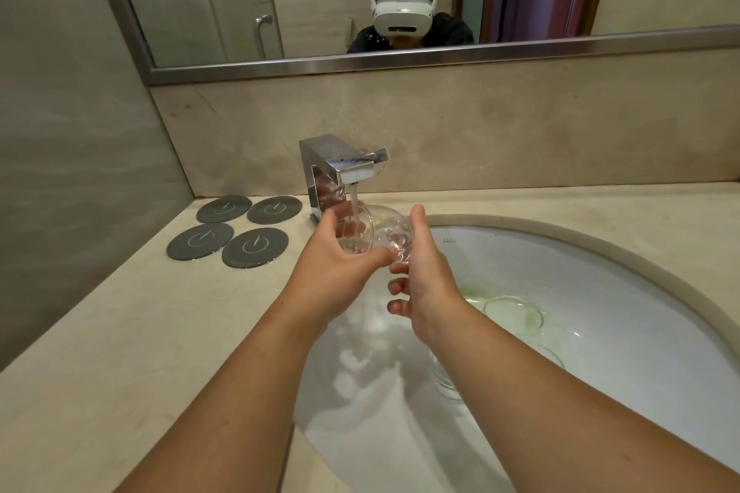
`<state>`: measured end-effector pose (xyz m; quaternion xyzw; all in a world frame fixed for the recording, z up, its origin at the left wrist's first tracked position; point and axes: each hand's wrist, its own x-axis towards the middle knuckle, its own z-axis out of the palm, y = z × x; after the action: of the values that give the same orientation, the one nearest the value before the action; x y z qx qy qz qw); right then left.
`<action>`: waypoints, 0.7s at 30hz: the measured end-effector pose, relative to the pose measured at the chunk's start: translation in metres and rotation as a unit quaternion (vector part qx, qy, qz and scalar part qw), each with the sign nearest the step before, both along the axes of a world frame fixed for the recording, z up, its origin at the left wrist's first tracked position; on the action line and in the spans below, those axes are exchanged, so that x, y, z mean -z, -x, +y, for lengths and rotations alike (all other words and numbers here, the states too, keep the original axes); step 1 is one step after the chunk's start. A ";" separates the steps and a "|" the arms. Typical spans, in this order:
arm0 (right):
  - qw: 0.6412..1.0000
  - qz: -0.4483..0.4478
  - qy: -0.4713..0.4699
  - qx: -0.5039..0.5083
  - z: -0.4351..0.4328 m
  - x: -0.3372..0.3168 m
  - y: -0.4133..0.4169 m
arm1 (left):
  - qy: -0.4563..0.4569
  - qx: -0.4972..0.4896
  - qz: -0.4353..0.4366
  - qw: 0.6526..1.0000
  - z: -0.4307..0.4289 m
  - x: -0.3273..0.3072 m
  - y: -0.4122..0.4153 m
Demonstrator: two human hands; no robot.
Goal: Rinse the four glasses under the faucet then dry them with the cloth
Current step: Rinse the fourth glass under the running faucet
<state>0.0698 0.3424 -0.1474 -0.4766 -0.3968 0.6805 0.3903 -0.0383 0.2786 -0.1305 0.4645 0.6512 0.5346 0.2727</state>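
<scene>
Glass this wet is slick and fragile, so my left hand (336, 264) grips the tumbler (380, 232) at the rim, right hand (424, 276) clasping its base under the faucet (340, 168).

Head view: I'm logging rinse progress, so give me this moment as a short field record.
faucet: running
held glass: tilted under the stream
left hand: grips held glass
right hand: holds its base
sink: at least two more glasses inside
coasters: four, on counter, bare
cloth: not in view
</scene>
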 end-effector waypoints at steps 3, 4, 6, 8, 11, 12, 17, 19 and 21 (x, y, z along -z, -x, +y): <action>1.000 0.023 0.004 0.006 0.001 0.001 0.000 | 0.002 0.019 -0.019 1.000 0.001 0.002 0.000; 0.999 0.034 0.003 0.009 0.002 0.001 0.000 | 0.004 0.025 -0.033 0.999 0.002 0.002 0.000; 0.999 0.040 -0.005 0.017 0.003 0.003 0.000 | 0.006 0.030 -0.059 0.998 0.003 0.004 -0.001; 0.999 0.039 -0.019 0.023 0.003 0.003 0.001 | 0.012 0.024 -0.076 0.997 0.003 0.004 -0.002; 0.998 0.040 -0.033 0.019 0.002 0.002 0.001 | 0.025 -0.002 -0.095 0.995 0.003 0.003 0.000; 0.999 0.038 -0.036 0.015 0.002 0.002 0.001 | 0.024 -0.008 -0.088 0.996 0.003 0.003 0.000; 1.000 0.014 -0.021 -0.003 -0.001 -0.001 0.000 | 0.003 -0.016 -0.028 0.999 0.001 0.000 0.001; 1.000 -0.001 -0.007 -0.002 -0.002 -0.003 -0.001 | 0.000 -0.010 -0.017 1.000 -0.001 -0.001 0.000; 1.000 -0.013 -0.004 -0.003 -0.002 -0.003 -0.002 | -0.003 0.000 -0.004 1.000 -0.001 -0.001 0.000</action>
<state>0.0718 0.3401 -0.1444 -0.4830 -0.4057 0.6737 0.3850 -0.0379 0.2776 -0.1297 0.4631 0.6487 0.5385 0.2736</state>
